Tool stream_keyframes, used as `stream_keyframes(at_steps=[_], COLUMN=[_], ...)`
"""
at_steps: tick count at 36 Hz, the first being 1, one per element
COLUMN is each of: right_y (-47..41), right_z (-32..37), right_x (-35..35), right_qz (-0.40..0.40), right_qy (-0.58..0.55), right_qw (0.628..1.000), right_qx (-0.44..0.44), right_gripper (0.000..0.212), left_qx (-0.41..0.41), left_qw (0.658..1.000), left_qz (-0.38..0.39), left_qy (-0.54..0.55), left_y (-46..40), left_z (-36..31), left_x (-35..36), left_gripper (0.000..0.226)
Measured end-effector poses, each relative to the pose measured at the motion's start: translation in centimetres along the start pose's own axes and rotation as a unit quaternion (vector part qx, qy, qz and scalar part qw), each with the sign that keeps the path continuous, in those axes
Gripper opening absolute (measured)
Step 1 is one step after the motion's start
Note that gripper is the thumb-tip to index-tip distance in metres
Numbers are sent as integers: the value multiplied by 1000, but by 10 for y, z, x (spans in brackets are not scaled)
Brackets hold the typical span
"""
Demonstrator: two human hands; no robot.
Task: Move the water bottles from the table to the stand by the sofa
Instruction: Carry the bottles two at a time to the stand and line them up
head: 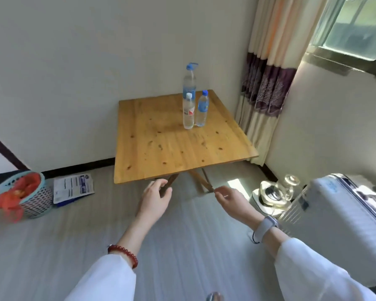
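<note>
Three clear water bottles stand upright together on the far right part of a square wooden table (pixel 161 153). The tall bottle (pixel 189 80) at the back has a blue cap with a loop. In front of it stands a white-capped bottle (pixel 188 112) with a red and white label. To its right is a short blue-capped bottle (pixel 202 109) with a blue label. My left hand (pixel 155 199) and my right hand (pixel 231 202) are held out below the table's near edge, fingers loosely curled, holding nothing. The stand and sofa are out of view.
A light blue mesh basket (pixel 36 203) with a red bag sits on the floor at left, a printed sheet (pixel 73 187) beside it. At right are a white suitcase (pixel 343 216) and a glass kettle set (pixel 276 192). A curtain (pixel 267 83) hangs behind the table.
</note>
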State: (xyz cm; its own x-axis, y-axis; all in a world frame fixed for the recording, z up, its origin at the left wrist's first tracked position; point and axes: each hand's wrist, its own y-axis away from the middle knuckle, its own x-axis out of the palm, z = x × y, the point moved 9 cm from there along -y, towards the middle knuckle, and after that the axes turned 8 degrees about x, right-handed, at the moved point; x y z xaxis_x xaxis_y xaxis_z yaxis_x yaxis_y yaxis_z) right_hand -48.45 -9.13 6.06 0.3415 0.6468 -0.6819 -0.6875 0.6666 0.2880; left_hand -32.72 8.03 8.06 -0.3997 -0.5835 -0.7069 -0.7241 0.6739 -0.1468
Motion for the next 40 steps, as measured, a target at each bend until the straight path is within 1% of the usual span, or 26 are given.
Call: stream_keyframes(at_steps=[3, 8, 10, 13, 17, 19, 24, 29, 33, 36, 40], right_y=[-72, -204, -259, -334, -414, -449, -525, -582, -609, -623, -632], right_z=[-2, -3, 2, 16, 42, 53, 71, 77, 79, 76, 68], right_x=[-16, -40, -53, -78, -97, -99, -95, -89, -83, -79, -75], right_qz=[-12, -15, -13, -37, -65, -67, -61, -77, -88, -93, -86], right_qy=[5, -14, -14, -21, -39, -52, -89, -119, -129, -164, -187], right_qw=[1000, 1000, 1000, 999, 997, 996, 994, 989, 987, 981, 977], right_qx=[7, 15, 15, 24, 18, 13, 27, 44, 41, 52, 58], right_gripper=[28, 30, 31, 31, 34, 39, 61, 72, 72, 65, 60], left_qx=[10, 10, 5, 3, -3, -8, -42, -44, -39, -33, 4], left_qw=[1000, 1000, 1000, 1000, 999, 999, 997, 995, 992, 988, 987], left_qz=[12, 11, 11, 1, -22, -20, 13, 6, 26, 32, 32], left_qy=[8, 16, 20, 24, 43, 48, 60, 88, 121, 146, 155], left_y=[-75, -205, -258, -332, -405, -430, -490, -551, -578, -585, -594], left_z=[2, 9, 9, 5, 10, 19, 47, 60, 76, 88, 93], left_x=[27, 67, 76, 81, 85, 91, 120, 148, 178, 193, 200], left_gripper=[29, 35, 38, 41, 47, 53, 70, 78, 78, 82, 79])
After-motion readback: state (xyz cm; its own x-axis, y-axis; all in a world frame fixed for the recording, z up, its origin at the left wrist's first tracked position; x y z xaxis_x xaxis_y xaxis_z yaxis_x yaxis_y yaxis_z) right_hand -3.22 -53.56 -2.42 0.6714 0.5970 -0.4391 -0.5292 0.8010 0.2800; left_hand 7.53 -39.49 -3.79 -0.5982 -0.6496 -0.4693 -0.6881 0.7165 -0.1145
